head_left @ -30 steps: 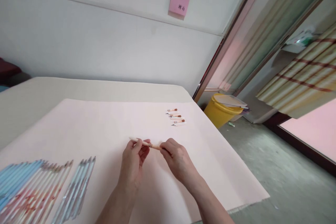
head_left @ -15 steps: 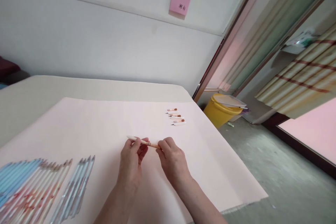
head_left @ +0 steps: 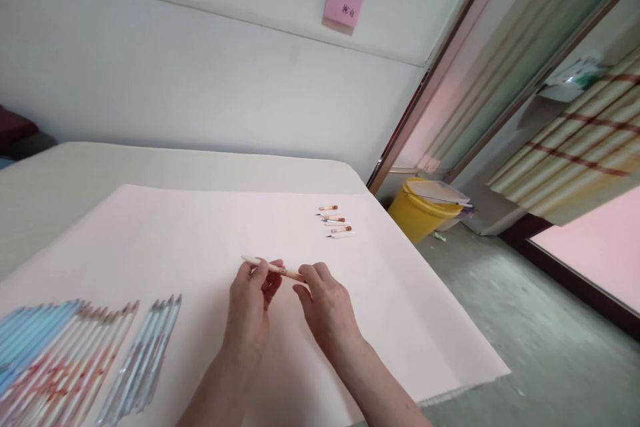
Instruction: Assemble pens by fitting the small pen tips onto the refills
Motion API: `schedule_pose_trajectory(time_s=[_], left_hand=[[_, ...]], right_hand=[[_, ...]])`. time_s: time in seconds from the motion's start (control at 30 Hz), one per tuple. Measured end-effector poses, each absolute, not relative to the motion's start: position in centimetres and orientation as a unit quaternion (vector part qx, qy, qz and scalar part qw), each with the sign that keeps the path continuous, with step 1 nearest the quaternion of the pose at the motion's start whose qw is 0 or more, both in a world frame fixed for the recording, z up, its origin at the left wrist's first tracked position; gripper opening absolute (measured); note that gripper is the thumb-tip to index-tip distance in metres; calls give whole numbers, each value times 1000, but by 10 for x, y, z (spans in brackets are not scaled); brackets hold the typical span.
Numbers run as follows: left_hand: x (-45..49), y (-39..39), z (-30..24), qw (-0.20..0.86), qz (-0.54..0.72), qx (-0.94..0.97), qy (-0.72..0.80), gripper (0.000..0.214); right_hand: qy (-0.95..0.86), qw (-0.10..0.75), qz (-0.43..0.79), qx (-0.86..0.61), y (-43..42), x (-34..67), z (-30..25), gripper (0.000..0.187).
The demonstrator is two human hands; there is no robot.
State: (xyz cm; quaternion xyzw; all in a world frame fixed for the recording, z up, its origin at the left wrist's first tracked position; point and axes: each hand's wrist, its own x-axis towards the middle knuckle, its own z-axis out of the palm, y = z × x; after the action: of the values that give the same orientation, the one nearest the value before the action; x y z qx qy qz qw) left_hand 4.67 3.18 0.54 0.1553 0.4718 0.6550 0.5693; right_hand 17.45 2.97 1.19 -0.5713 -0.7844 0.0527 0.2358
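A thin cream and orange pen (head_left: 274, 269) is held level above the pink sheet (head_left: 190, 247) in the middle of the table. My left hand (head_left: 253, 303) pinches its left part, with the pale tip sticking out to the left. My right hand (head_left: 325, 303) pinches the orange right end with thumb and fingers. Several small pen parts (head_left: 336, 220) lie in a short row on the sheet beyond my right hand.
Several blue and pink patterned pens (head_left: 75, 360) lie side by side at the near left of the sheet. The table edge runs along the right, with a yellow bucket (head_left: 423, 210) on the floor past it. A pink note (head_left: 344, 0) is taped to the wall.
Both hands with the pen have drifted slightly left and away. The right thumb has loosened a little from the pen's end.
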Motion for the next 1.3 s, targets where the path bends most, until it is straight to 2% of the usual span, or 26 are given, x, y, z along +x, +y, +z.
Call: schedule_pose_trajectory(time_s=[0.2, 0.33, 0.43, 0.6, 0.8, 0.93, 1.0, 1.3], left_hand=[[47, 32, 6, 583, 652, 183, 450, 20], [48, 32, 7, 584, 651, 178, 451, 22], [48, 31, 8, 587, 650, 179, 448, 22], [49, 31, 10, 594, 648, 189, 438, 21], [49, 31, 11, 594, 649, 186, 438, 21], [49, 31, 11, 598, 645, 192, 435, 21], [49, 31, 12, 600, 644, 192, 434, 21], [45, 33, 7, 593, 631, 192, 463, 21]], right_hand=[[-783, 233, 74, -571, 32, 177, 10, 23], [-779, 226, 64, -581, 32, 176, 13, 9], [-781, 203, 29, -590, 30, 174, 13, 6], [-779, 206, 34, -591, 30, 173, 14, 26], [-776, 201, 31, -598, 28, 172, 15, 12], [-778, 202, 26, -594, 28, 172, 15, 29], [-778, 207, 22, -592, 29, 173, 16, 32], [-798, 163, -33, -579, 30, 172, 9, 20]])
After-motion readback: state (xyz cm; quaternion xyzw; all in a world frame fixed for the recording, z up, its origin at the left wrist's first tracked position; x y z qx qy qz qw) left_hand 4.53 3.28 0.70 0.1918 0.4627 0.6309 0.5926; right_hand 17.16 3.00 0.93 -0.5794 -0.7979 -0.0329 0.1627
